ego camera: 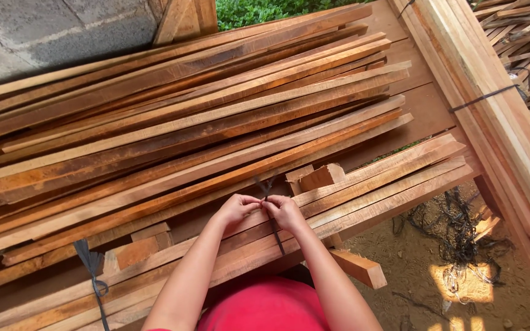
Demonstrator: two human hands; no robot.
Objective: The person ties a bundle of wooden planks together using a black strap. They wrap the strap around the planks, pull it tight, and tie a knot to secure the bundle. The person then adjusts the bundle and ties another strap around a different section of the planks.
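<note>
Left hand and right hand each pinch the dark strap, looped around the bundle of wooden slats beside the large slat stack.

You have two hands in view, your left hand and your right hand, both pinched on one dark strap around the near bundle of slats. A second dark strap binds that bundle near left, and a third wraps the plank stack at right. That makes three straps. You can count three short wood blocks: one just beyond your hands, two near left. The far pile holds too many slats to count.
</note>
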